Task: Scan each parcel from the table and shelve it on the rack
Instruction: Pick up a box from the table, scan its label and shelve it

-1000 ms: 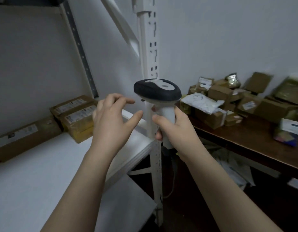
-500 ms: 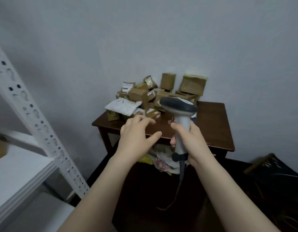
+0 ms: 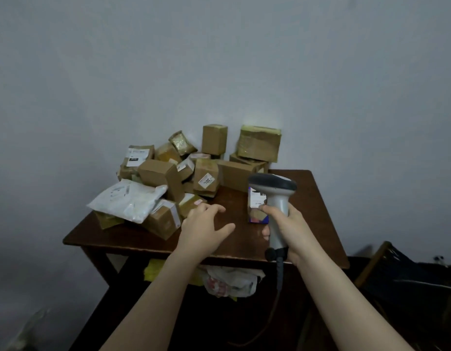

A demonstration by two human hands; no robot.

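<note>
A dark wooden table [image 3: 318, 198] carries a heap of brown cardboard parcels [image 3: 209, 173] and a white plastic mailer [image 3: 129, 200] at its left front. A small blue and white box [image 3: 256, 206] stands alone right of the heap. My right hand [image 3: 289, 228] grips the handle of a grey barcode scanner [image 3: 275, 193], whose dark head sits just in front of that box. My left hand [image 3: 205, 230] hovers over the bare table front, fingers spread, holding nothing, close to a small taped parcel [image 3: 191, 202]. The rack is out of view.
The plain wall stands right behind the table. Under the table lie crumpled bags and yellow paper [image 3: 227, 281]. A dark crate-like object [image 3: 406, 277] sits on the floor to the right. The scanner's cord [image 3: 278, 277] hangs down past the table front.
My view has swung from the white rack round to the table, which is now centred and closer. Both hands have reached out over the tabletop, the scanner still in my right hand.
</note>
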